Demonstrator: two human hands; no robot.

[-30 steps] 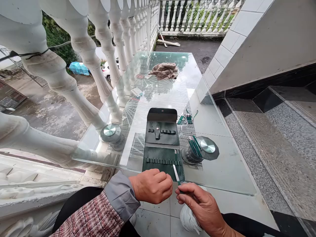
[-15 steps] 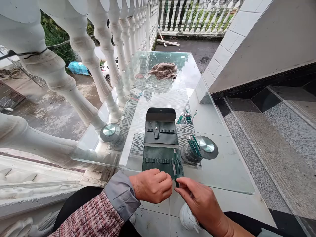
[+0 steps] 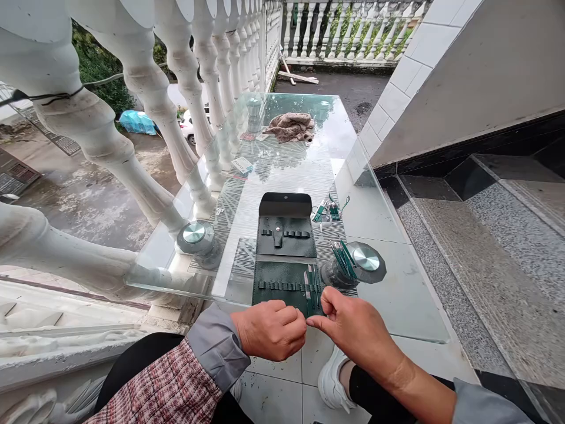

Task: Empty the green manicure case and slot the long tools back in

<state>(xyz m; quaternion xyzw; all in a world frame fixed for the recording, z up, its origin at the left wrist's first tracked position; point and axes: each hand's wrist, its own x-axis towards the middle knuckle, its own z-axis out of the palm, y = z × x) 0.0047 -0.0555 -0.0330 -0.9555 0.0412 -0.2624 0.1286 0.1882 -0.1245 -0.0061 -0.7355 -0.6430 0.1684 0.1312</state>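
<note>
A dark green tool case [image 3: 282,272] lies unfolded on the glass table, its flap at the far end. Slim metal tools [image 3: 312,285] sit in the loops at its right side. My left hand [image 3: 272,331] is closed at the near edge of the case, and what its curled fingers grip is hidden. Close beside it, my right hand [image 3: 353,327] is at the lower right corner of the case, thumb stretched toward the left hand and fingers curled; nothing can be made out in it. More green-handled tools [image 3: 344,259] lie to the right of the case.
Green clippers and small tools [image 3: 329,210] lie right of the flap. A brown cloth [image 3: 290,126] and a small card [image 3: 242,165] rest farther off on the glass table [image 3: 379,294]. White balusters [image 3: 154,106] line the left, and stone steps [image 3: 477,235] rise at the right.
My right hand has moved up and slightly forward, and its thumb now points at my left hand. My left hand has hardly moved. The view has shifted slightly.
</note>
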